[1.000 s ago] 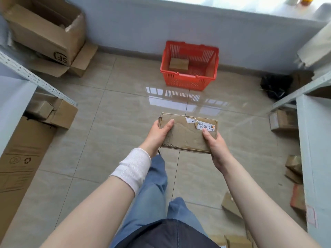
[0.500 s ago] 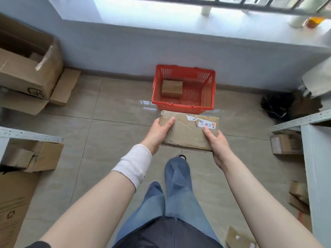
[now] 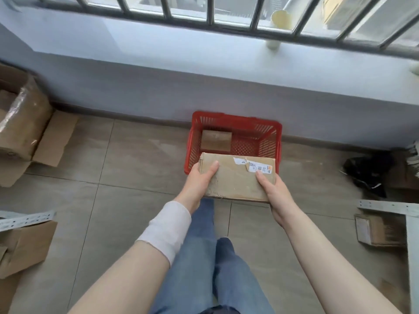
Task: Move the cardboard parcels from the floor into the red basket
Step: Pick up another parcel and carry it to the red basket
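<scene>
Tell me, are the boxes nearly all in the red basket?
Not yet. Done: one small parcel lies in the basket. In hand: left hand and right hand hold a labelled parcel near its front rim. Left: at least one floor parcel at the right.

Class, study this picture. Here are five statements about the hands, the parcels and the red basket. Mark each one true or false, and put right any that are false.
1. The left hand and right hand both hold the cardboard parcel. True.
2. The red basket is empty. False: a smaller parcel lies in its left part.
3. The held parcel bears a white label near its right end. True.
4. The basket stands mid-floor, far from any wall. False: it stands by the wall below the barred window.
5. The held parcel rests inside the basket. False: the hands hold it up at the basket's near side.
</scene>
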A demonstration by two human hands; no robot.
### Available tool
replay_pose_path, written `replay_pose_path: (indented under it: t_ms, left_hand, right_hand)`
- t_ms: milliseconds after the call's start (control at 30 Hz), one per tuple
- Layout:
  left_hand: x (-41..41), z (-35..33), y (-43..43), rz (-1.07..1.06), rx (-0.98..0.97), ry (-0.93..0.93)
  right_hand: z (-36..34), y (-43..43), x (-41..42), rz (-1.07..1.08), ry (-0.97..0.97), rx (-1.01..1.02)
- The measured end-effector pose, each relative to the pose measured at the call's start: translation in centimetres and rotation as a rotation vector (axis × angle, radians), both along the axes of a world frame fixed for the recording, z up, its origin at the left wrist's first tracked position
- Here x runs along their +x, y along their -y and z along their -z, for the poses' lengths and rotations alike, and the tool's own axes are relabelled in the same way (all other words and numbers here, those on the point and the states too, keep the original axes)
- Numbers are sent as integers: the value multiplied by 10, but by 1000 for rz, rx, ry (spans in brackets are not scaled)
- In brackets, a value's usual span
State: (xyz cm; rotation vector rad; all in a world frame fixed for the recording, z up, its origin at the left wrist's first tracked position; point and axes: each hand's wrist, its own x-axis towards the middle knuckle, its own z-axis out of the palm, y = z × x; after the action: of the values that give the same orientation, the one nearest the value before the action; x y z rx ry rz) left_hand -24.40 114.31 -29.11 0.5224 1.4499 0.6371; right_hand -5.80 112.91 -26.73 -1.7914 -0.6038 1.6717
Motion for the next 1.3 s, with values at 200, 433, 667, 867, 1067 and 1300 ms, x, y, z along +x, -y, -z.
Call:
replay_pose_path:
  t_ms: [200,433,667,867,1067,1300]
  left_hand:
    - [-3,85,-100,38,-12,0]
    - [-4,256,-188,-22,-54,-51]
    - [-25,369,-206,26,-82,40]
    - [-29,379,-197,160,-33,-52]
    - [-11,387,-206,116,22,-285]
    - [1,426,-224,84,19,-470]
  right_hand:
    - [91,-93,-3,30,1,-61]
    - [273,-172,10,-33,-101,-139]
    - [390,-196,36,-395,-123,-138]
    - [408,-200,26,-384,59,-78]
    - [418,-215,7,-265,249,-75]
    - [454,-233,-5,-276,220,-123]
